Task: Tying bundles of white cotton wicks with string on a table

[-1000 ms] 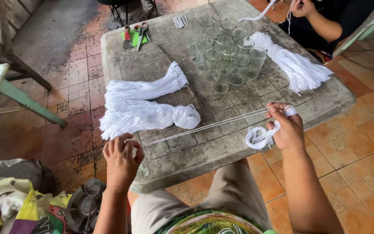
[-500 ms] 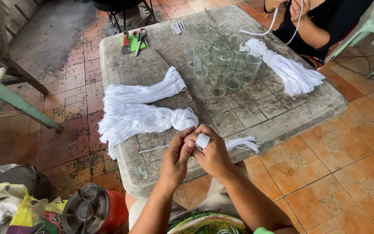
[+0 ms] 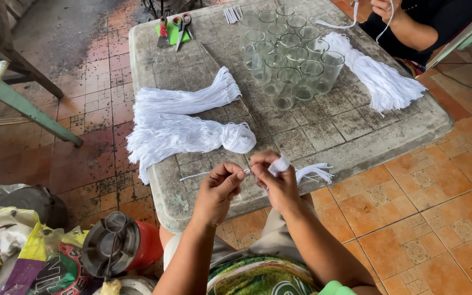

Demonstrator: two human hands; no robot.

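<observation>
My left hand (image 3: 218, 188) and right hand (image 3: 277, 183) pinch one white string (image 3: 203, 175) between the fingertips, above the table (image 3: 356, 147) edge. Bundles (image 3: 181, 123) lie finished beyond my fingers; loose strands (image 3: 315, 172) remain right of them. Glasses (image 3: 290, 60) stand well beyond, leaving open room.

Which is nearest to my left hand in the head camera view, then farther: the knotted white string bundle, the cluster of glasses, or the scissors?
From the left hand:
1. Knotted white string bundle, just beyond it on the table.
2. Cluster of glasses, mid-table, to the right.
3. Scissors, at the far edge.
</observation>
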